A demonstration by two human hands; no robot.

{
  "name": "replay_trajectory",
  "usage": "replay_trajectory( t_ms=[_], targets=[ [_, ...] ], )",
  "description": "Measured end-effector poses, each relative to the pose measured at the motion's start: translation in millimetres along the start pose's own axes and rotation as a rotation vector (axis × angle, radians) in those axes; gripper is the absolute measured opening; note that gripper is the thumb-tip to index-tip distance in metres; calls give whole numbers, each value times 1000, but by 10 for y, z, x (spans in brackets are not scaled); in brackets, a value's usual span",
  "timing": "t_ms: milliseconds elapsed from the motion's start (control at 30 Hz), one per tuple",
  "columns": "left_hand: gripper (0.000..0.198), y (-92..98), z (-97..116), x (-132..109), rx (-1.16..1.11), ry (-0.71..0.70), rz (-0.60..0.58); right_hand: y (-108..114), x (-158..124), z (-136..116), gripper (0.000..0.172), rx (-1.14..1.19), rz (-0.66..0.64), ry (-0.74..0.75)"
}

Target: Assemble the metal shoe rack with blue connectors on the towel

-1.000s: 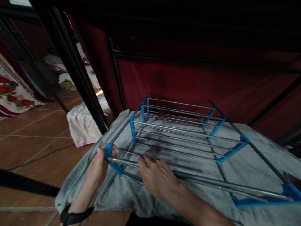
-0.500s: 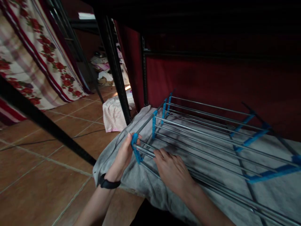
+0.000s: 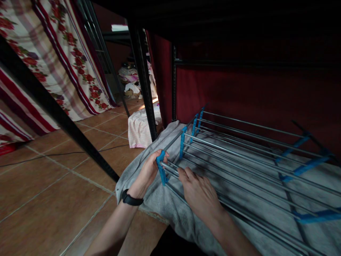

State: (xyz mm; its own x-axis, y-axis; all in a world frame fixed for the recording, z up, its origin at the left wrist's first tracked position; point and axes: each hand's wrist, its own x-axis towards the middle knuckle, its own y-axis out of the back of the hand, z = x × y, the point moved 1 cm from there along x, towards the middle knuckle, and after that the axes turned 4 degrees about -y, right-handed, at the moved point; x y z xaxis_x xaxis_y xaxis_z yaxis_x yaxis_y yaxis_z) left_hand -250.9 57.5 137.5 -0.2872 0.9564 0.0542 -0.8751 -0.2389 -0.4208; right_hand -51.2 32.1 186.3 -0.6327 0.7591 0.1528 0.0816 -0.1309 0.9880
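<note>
A metal rack [image 3: 229, 146] with thin grey rods and blue plastic brackets lies on a grey blanket [image 3: 170, 204]. My left hand [image 3: 149, 170], with a black band on the wrist, is wrapped round the blue bracket [image 3: 161, 170] at the rack's near left corner. Beside it, my right hand [image 3: 199, 190] is closed over the near metal rods [image 3: 172, 170], just right of that bracket; its fingertips are partly hidden. More blue brackets [image 3: 182, 142] stand upright along the left end. At the right end, other blue brackets [image 3: 306, 165] slant across the rods.
Black metal posts [image 3: 145, 81] frame the bed area, one slanting post [image 3: 77, 131] crossing at left. Behind the rack is a dark red wall [image 3: 239, 92]. A floral curtain [image 3: 77, 64] hangs at left above the tiled floor [image 3: 53, 199], where a black cable [image 3: 64, 153] runs.
The whole view has shifted, so the rack and hands appear slightly further right. Both hands keep their holds on the same bracket and rods.
</note>
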Motion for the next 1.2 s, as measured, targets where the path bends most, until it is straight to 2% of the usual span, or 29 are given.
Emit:
replay_trajectory(
  t_ms=[733,1200],
  targets=[
    [27,-9,50,-6,64,-14,-86,34,9,36,42,92,-2,6],
    [34,45,6,25,60,-11,-121,44,16,43,43,143,-35,-19]
  ],
)
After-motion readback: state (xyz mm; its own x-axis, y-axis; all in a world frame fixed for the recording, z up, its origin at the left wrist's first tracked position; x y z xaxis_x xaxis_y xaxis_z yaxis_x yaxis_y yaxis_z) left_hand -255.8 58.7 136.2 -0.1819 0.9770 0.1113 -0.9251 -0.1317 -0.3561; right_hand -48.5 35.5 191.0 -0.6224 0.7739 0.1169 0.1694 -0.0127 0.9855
